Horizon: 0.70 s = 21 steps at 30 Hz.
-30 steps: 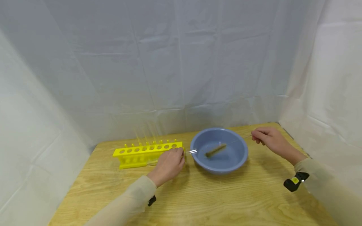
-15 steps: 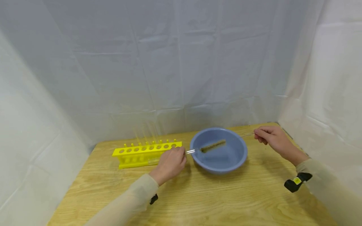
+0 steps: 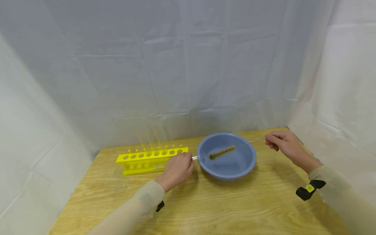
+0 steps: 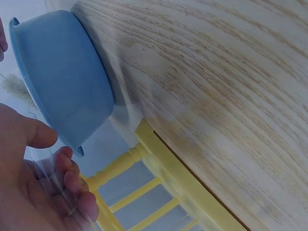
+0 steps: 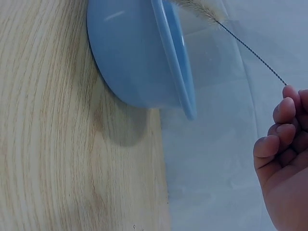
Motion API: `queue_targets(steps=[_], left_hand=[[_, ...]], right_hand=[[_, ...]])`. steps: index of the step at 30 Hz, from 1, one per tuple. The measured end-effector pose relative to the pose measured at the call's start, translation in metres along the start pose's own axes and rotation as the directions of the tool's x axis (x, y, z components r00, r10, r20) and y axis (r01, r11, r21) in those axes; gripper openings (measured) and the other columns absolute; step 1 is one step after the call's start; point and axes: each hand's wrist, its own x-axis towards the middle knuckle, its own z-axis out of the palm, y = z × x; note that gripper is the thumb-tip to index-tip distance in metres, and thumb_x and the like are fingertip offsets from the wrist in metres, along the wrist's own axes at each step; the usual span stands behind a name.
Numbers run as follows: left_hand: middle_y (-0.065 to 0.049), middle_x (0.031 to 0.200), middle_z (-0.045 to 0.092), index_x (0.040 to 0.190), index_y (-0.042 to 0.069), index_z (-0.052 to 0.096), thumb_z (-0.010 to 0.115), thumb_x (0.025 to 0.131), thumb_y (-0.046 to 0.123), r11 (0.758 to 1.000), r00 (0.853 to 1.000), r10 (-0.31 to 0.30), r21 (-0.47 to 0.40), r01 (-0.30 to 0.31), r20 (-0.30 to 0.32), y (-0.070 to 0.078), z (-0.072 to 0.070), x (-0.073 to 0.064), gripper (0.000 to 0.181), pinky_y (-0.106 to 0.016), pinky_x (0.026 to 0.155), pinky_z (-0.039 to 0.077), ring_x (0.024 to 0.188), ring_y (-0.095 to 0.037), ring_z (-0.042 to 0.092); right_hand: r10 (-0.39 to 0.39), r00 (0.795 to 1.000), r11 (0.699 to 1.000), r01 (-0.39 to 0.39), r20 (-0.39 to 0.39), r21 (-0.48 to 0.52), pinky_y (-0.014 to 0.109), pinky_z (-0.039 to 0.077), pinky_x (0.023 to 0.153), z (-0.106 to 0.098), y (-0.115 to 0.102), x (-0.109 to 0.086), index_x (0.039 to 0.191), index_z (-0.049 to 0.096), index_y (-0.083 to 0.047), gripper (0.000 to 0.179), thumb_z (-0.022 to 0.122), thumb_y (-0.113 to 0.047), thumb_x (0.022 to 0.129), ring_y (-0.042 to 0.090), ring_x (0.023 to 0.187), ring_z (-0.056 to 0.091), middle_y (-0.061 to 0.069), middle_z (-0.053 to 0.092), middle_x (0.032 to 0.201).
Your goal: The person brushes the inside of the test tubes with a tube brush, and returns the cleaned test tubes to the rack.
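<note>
My left hand [image 3: 177, 169] grips a clear glass test tube [image 3: 199, 157] around its middle. The tube lies nearly level, its right end over the left rim of a blue basin [image 3: 229, 175]. In the left wrist view, my fingers [image 4: 74, 183] curl around the glass. On the far side, my right hand [image 3: 282, 143] pinches the thin twisted wire handle [image 5: 250, 50] of a test tube brush [image 3: 222, 152]. The brown bristles hang above the basin, just right of the tube's end and apart from it. The basin's contents are hard to make out.
Left of the basin stands a yellow test tube rack [image 3: 152, 160], partly behind my left hand. Several clear tubes [image 3: 160, 137] stand upright at its back. Everything rests on a wooden table [image 3: 229, 209], with white sheeting [image 3: 164, 71] behind and at both sides.
The brush has risen and its bristle tip has come left, nearer the tube's end, then almost stopped. My right hand has shifted slightly right. The left hand still holds the tube, hardly moved.
</note>
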Motion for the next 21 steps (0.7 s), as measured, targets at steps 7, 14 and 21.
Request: queue_targets(steps=[7,14,21], left_hand=[[0.001,0.066,0.05,0.08,0.013,0.054,0.055,0.096,0.017,1.0,1.0,-0.004,-0.002,0.004,0.011,0.001,0.0016,0.0014,0.016,-0.032,0.048,0.04,0.06,-0.016,0.053],[0.001,0.066,0.05,0.08,0.013,0.054,0.055,0.096,0.017,1.0,1.0,-0.005,-0.01,0.005,0.025,0.0029,0.0016,0.0033,0.016,-0.03,0.045,0.036,0.058,-0.014,0.048],[0.001,0.068,0.054,0.082,0.014,0.056,0.056,0.095,0.017,1.0,1.0,-0.003,-0.016,0.003,0.014,0.0031,0.0026,0.0043,0.014,-0.031,0.046,0.038,0.06,-0.016,0.053]], right_hand=[[0.046,0.999,0.995,-0.045,-0.007,0.093,0.031,0.046,0.059,-0.0038,-0.0015,-0.0006,0.088,0.066,0.005,0.038,0.051,-0.025,0.107,0.019,0.065,0.051,0.008,0.059,0.073],[0.05,0.999,0.979,-0.047,-0.009,0.2,0.03,0.047,0.057,-0.0052,-0.0022,-0.0021,0.086,0.066,0.004,0.035,0.053,-0.022,0.106,0.016,0.064,0.052,0.002,0.061,0.072],[0.039,0.999,0.955,-0.04,0.012,0.293,0.03,0.045,0.057,-0.0047,-0.0019,-0.0025,0.085,0.067,0.002,0.034,0.052,-0.02,0.106,0.015,0.063,0.051,0.0,0.062,0.073]])
